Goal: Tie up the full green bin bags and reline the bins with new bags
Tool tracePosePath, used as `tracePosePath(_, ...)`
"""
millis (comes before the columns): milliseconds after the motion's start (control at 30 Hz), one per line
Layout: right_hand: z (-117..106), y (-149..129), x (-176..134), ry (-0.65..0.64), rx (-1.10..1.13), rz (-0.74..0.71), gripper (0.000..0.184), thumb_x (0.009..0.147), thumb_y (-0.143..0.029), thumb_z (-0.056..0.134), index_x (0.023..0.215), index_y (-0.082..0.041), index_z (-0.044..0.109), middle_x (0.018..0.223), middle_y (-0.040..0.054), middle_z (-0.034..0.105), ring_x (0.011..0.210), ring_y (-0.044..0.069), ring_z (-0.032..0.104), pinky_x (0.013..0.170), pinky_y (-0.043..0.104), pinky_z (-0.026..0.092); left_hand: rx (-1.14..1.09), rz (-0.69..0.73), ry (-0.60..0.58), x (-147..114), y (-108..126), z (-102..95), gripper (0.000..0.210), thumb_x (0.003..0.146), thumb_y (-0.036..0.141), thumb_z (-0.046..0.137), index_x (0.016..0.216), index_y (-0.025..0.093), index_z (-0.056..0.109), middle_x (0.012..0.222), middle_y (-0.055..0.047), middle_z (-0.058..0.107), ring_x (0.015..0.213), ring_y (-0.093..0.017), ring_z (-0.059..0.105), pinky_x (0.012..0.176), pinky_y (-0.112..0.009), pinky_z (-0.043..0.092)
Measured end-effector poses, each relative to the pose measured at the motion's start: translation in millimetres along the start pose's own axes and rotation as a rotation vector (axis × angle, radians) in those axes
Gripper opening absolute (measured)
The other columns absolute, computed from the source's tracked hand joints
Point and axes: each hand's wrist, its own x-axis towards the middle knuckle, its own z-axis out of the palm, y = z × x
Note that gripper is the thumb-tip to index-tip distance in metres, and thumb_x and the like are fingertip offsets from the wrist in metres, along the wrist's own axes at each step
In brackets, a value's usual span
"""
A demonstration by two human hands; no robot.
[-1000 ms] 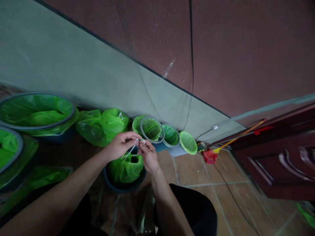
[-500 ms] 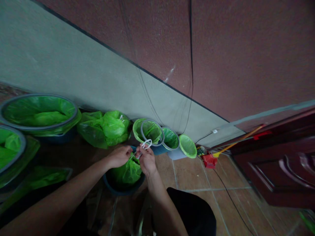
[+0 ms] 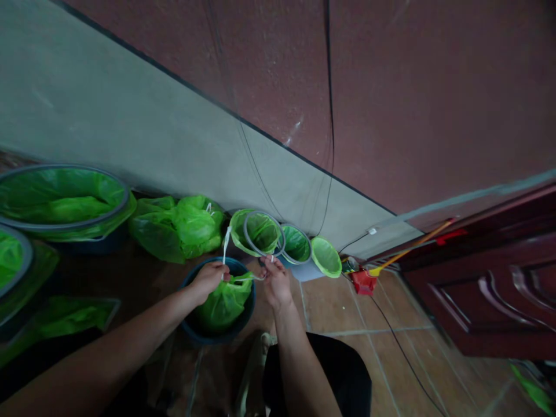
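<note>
A green plastic bag, its top gathered together, sits inside a dark blue bucket on the floor before me. My left hand is closed on a white drawstring, whose loose end sticks up above the fingers. My right hand pinches the other part of the drawstring, to the right of the bag's neck. Between the two hands the string runs stretched across the gathered top. My fingers are apart from the bucket's rim.
Lined bins stand along the wall, with a tied green bag left of them. A large lined tub is at far left. A red dustpan and yellow-handled tool lie near the dark red door.
My hands have moved apart, left hand leftward and right hand rightward, pulling the drawstring out between them. The white loop above my right hand is gone; an end now rises from my left.
</note>
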Motion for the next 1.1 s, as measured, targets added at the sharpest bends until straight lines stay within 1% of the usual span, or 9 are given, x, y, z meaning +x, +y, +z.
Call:
tracePosePath(133,-8.7,6.6,-4.9,-0.004,0.058,0.049,0.032,0.065,-0.027,0.083,0.089,-0.02,0.063,0.08,-0.0031,0.068,0.056,0.006,0.052,0.054,0.02,0.044,-0.073,-0.033,0.053,2.3,-0.9,3.1,0.013,0.065,0.03,0.061,0.062,0.018,0.058,0.056,0.001,0.057,0.055,-0.014,0.055,0.059,-0.027,0.044)
tracePosePath(233,-10.2,13.5,-8.2,0.01,0.068,0.079,0.049,0.065,-0.024,0.083,0.108,-0.025,0.061,0.083,-0.0046,0.07,0.061,0.008,0.059,0.062,0.023,0.05,0.0,-0.038,0.008,0.5,-2.5,4.4,0.014,0.066,0.031,0.06,0.061,0.018,0.058,0.056,0.0,0.057,0.055,-0.014,0.054,0.056,-0.026,0.042)
tracePosePath(333,-2.3,16.0,-14.3,0.005,0.07,0.092,0.065,0.066,-0.022,0.081,0.125,-0.03,0.053,0.082,-0.0056,0.071,0.063,0.01,0.061,0.067,0.026,0.051,0.075,-0.026,-0.025,-1.5,-5.7,5.3,0.016,0.067,0.032,0.058,0.058,0.019,0.057,0.057,0.0,0.056,0.057,-0.014,0.054,0.057,-0.026,0.043)
tracePosePath(400,9.7,15.2,-20.4,-0.046,0.095,0.088,0.065,0.07,-0.023,0.078,0.129,-0.031,0.052,0.081,-0.0056,0.07,0.062,0.009,0.06,0.071,0.028,0.052,0.088,-0.024,-0.019,-1.6,-7.8,6.4,0.017,0.066,0.035,0.06,0.059,0.019,0.058,0.06,0.0,0.059,0.058,-0.014,0.055,0.058,-0.027,0.045)
tracePosePath(600,44.1,10.9,-30.1,-0.17,0.219,0.151,0.045,0.077,-0.016,0.07,0.12,-0.028,0.061,0.083,-0.0023,0.07,0.061,0.009,0.052,0.07,0.027,0.05,-0.076,0.01,-0.061,0.6,-9.4,9.7,0.035,0.061,0.052,0.067,0.066,0.018,0.064,0.075,-0.006,0.069,0.072,-0.02,0.061,0.06,-0.029,0.048)
tracePosePath(733,43.5,7.8,-26.5,-0.163,0.192,0.143,0.038,0.078,-0.015,0.068,0.114,-0.026,0.063,0.081,-0.0012,0.071,0.06,0.01,0.053,0.067,0.026,0.049,-0.118,0.018,-0.044,-0.8,-4.3,9.7,0.04,0.058,0.055,0.072,0.071,0.017,0.069,0.083,-0.009,0.072,0.078,-0.022,0.061,0.061,-0.03,0.046)
tracePosePath(833,42.4,6.6,-21.7,-0.221,0.16,0.126,0.035,0.079,-0.017,0.067,0.113,-0.024,0.063,0.084,0.0005,0.072,0.065,0.011,0.058,0.067,0.027,0.05,-0.111,0.06,-0.129,-3.3,0.2,10.6,0.039,0.062,0.053,0.071,0.075,0.017,0.071,0.086,-0.008,0.073,0.075,-0.02,0.058,0.061,-0.029,0.042)
tracePosePath(967,46.9,11.1,-4.7,-0.208,0.153,0.174,0.033,0.076,-0.017,0.069,0.108,-0.022,0.063,0.084,0.0006,0.072,0.068,0.012,0.061,0.073,0.029,0.052,-0.063,0.101,-0.303,-4.4,-1.0,11.8,0.028,0.066,0.045,0.068,0.068,0.017,0.067,0.068,-0.001,0.064,0.06,-0.012,0.047,0.06,-0.027,0.037)
tracePosePath(1100,35.6,17.0,20.6,-0.106,-0.021,0.024,0.029,0.072,-0.025,0.072,0.1,-0.02,0.066,0.088,0.0012,0.071,0.078,0.014,0.063,0.079,0.031,0.05,-0.067,0.108,-0.338,-1.3,-7.3,9.6,0.032,0.069,0.046,0.065,0.057,0.019,0.054,0.056,0.002,0.05,0.056,-0.011,0.041,0.056,-0.026,0.032)
